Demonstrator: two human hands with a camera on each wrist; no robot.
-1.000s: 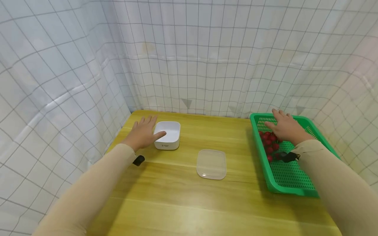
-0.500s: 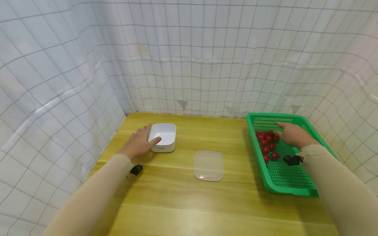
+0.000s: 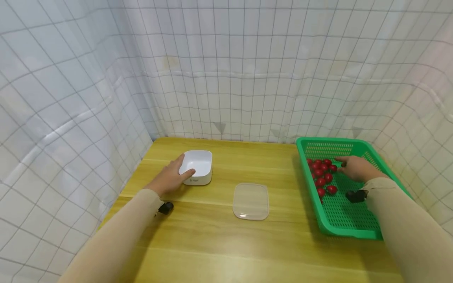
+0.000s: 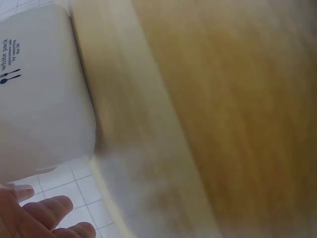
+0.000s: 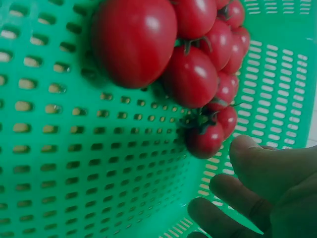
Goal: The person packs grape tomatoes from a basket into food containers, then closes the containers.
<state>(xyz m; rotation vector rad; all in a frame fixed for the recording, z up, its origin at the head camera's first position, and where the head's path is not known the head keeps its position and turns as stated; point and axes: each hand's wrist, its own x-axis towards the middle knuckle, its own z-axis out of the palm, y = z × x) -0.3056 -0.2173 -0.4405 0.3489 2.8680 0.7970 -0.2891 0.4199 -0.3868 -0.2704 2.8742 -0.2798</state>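
In the head view my left hand (image 3: 169, 179) is at the left side of a white square food container (image 3: 199, 181), fingers extended along that side and thumb over its near left corner. Printed lettering shows on the container's wall (image 4: 44, 104) in the left wrist view; firm contact cannot be told. My right hand (image 3: 360, 169) reaches down into a green plastic basket (image 3: 321, 214), just right of several red cherry tomatoes (image 3: 328, 177). Close up, its thumb and fingers (image 5: 233, 191) are spread, next to a small tomato (image 5: 204, 140) with a green stem, holding nothing.
A clear, flat square lid (image 3: 250, 201) lies on the wooden table (image 3: 219, 243) between container and basket. Grid-patterned white curtains (image 3: 230, 78) hang behind and at both sides. Dark wrist cameras stick out from both sleeves.
My left hand has lowered beside the container. The right hand has moved down into the basket toward the tomatoes, its fingers less spread in the head view. Container, lid and basket stay put.
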